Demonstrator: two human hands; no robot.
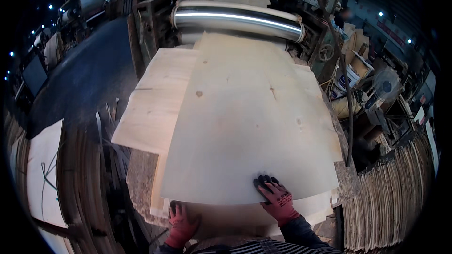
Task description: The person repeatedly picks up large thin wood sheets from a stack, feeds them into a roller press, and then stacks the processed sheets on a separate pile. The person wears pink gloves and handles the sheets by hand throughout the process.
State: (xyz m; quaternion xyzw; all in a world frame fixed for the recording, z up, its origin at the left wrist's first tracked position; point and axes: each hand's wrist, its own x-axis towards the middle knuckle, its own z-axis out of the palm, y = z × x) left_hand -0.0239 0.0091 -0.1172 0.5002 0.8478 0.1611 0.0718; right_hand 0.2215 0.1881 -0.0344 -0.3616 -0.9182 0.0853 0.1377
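A large pale wood veneer sheet (245,127) lies on top of other veneer sheets, its far end close to a shiny metal roller (235,19). My right hand (278,202), in a red glove with black fingertips, rests flat on the sheet by its near edge, fingers spread. Near the sheet's front left corner is my left hand (182,225), gloved the same way. Its fingers point away from me with the thumb apart, next to the lower sheets' edge. A lighter veneer sheet (153,99) sticks out from under the top one on the left.
The roller sits in a rusty machine frame (325,42) with a handwheel (326,52). Stacked veneer (388,207) stands at the right, and more sheets (44,174) stand at the left. A fan (387,85) and a hanging cable (349,127) are on the right.
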